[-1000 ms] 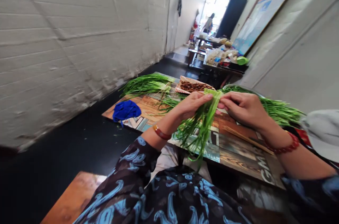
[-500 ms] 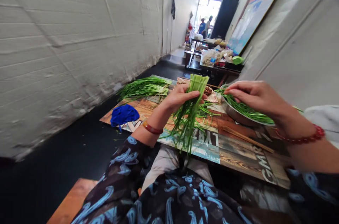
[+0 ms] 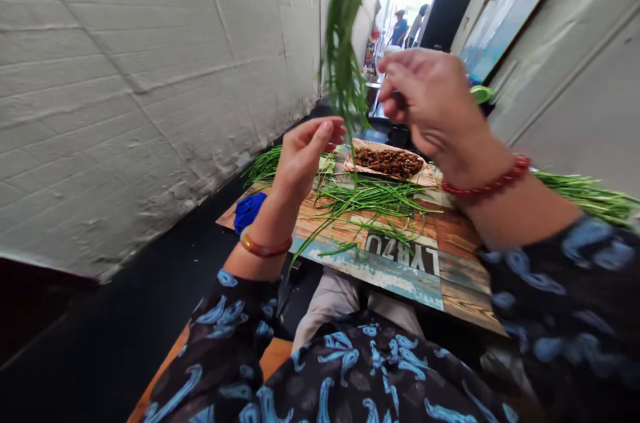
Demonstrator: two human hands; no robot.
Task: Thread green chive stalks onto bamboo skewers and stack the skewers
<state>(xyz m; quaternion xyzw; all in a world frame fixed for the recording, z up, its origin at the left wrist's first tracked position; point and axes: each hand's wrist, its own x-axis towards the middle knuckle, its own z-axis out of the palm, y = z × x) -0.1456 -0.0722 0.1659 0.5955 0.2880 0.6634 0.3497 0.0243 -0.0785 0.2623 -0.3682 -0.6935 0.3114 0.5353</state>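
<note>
A motion-blurred bunch of long green stalks point(image 3: 345, 43) stands upright in the air and runs out of the top of the picture. At its lower end, the fingertips of my left hand point(image 3: 310, 153) are pressed together on it; the exact grip is blurred. To the right of the bunch, my right hand point(image 3: 430, 99) is raised with curled fingers and a pinch. Anything small in that pinch is too blurred to tell. More thin green stalks point(image 3: 375, 199) lie loose on the wood-patterned table point(image 3: 395, 286) below.
A paper-lined tray of brown pieces point(image 3: 387, 161) sits behind the loose stalks. Blue cloth point(image 3: 249, 211) lies at the table's left edge, near another green pile point(image 3: 265, 165). More greens point(image 3: 585, 196) are at the right. Two people point(image 3: 400, 29) stand far off by the doorway.
The bunch has gone from hanging below my left hand to rising above it. My right hand has moved up and left, away from the bowl of greens. The view has shifted.
</note>
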